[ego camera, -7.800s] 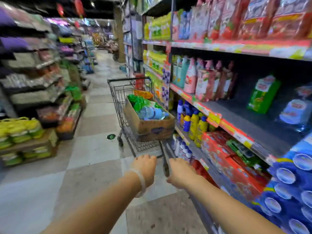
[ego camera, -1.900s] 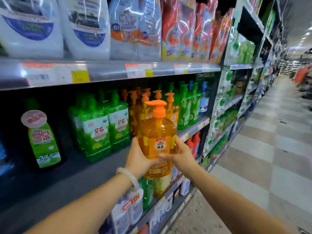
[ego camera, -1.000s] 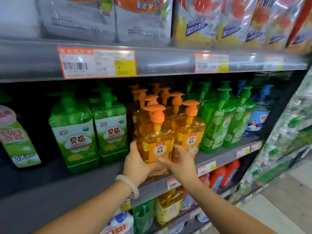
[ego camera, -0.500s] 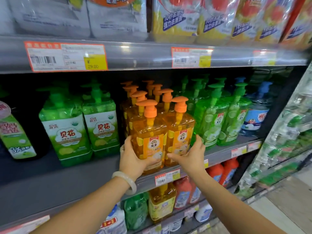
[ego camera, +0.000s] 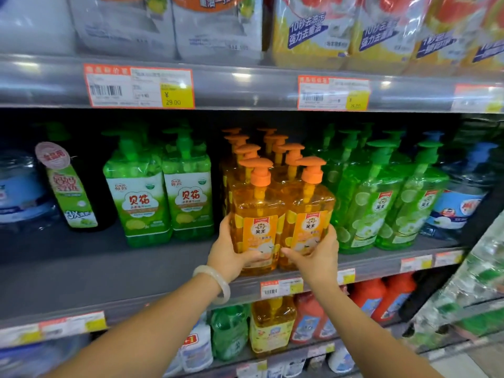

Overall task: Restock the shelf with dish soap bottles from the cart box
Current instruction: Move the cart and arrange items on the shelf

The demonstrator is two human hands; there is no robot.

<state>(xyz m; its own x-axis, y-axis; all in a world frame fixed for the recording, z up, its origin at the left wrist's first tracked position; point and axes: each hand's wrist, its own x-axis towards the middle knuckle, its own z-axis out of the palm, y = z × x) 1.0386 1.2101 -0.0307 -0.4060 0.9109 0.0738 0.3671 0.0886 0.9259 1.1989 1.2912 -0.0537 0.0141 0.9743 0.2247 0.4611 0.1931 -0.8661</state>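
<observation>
Dish soap bottles fill the middle shelf (ego camera: 136, 279). Two orange bottles stand side by side at the front edge, touching each other. The left orange bottle (ego camera: 256, 214) has an orange pump on top and a label with a small tiger face. The left hand (ego camera: 227, 255) holds this bottle from its left side, with the fingers curled round the side and the thumb across the front, low down. A pale bracelet (ego camera: 215, 282) sits on that wrist. The right orange bottle (ego camera: 309, 211) looks just the same. The right hand (ego camera: 317, 255) holds it from the right side, with the fingers up along the side and the thumb reaching across the front near the bottom. Both bottles stand upright on the shelf.

More orange bottles (ego camera: 261, 151) stand in rows right behind these two. On the left are two green square bottles (ego camera: 161, 195), close together and just beside the orange ones. On the right are green round bottles (ego camera: 381, 197) with lime pictures on them. Past those is a blue bottle (ego camera: 461, 203). Far left is a tall thin green bottle (ego camera: 69, 192), standing apart from the rest.

A price tag (ego camera: 139, 87) hangs on the shelf edge above. Big bags (ego camera: 313, 28) sit on that top shelf. Lower down are red bottles (ego camera: 376, 301) and a yellow bottle (ego camera: 272, 326).
</observation>
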